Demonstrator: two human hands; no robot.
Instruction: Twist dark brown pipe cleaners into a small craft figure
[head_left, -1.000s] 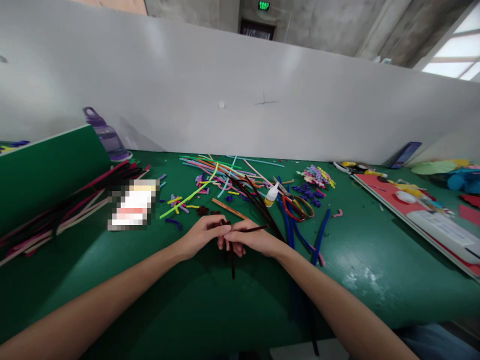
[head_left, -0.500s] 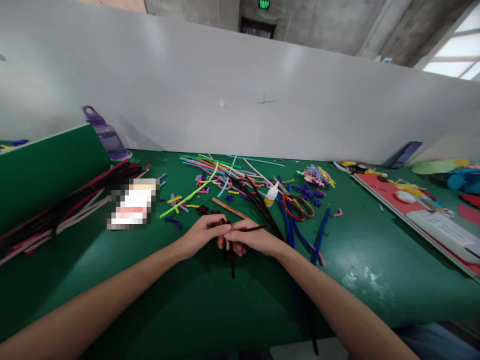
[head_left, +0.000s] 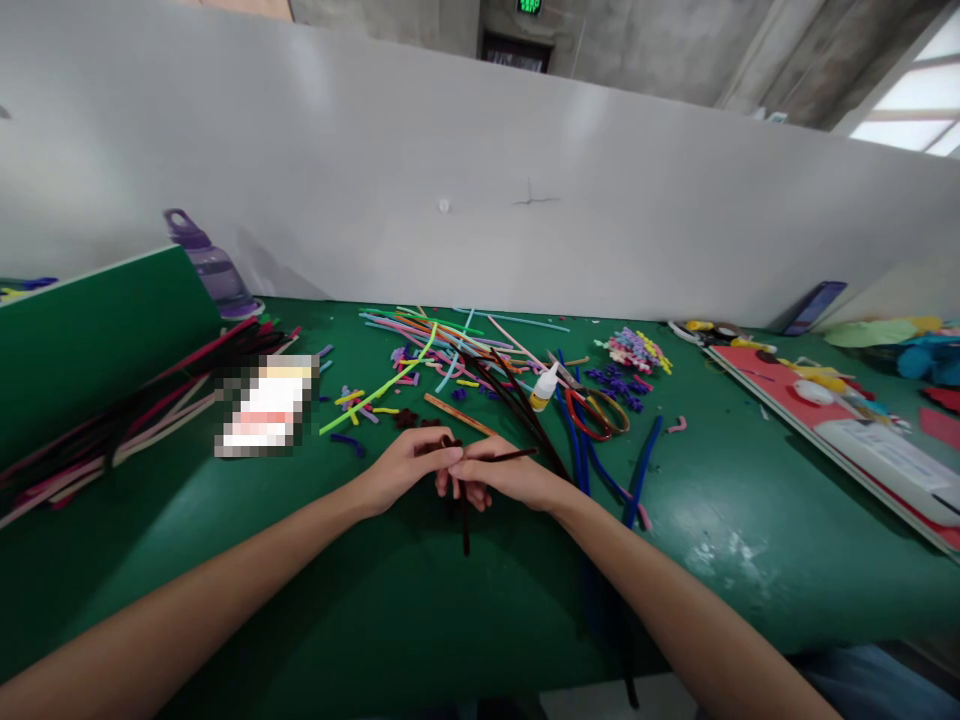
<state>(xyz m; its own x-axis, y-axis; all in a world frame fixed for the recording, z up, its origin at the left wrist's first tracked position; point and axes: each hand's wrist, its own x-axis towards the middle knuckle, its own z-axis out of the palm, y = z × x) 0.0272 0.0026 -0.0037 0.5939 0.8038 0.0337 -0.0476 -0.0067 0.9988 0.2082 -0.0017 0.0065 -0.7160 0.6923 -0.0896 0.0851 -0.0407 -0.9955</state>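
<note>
My left hand (head_left: 409,462) and my right hand (head_left: 514,470) meet over the near middle of the table, thumbs touching. Both are closed on a dark brown pipe cleaner (head_left: 466,525). One end of it hangs below the fingers, another points right across my right hand, and a small loop shows above the thumbs. The fingers hide the rest. Just beyond my hands lie a wooden stick (head_left: 457,414) and small dark brown pipe cleaner shapes (head_left: 406,419).
Loose coloured pipe cleaners (head_left: 420,330) lie ahead, with a glue bottle (head_left: 544,388) and scissors (head_left: 596,415) to their right. Blue pipe cleaners (head_left: 643,470) lie near my right forearm. A purple bottle (head_left: 217,275) stands far left; a red folder (head_left: 772,385) lies on the right.
</note>
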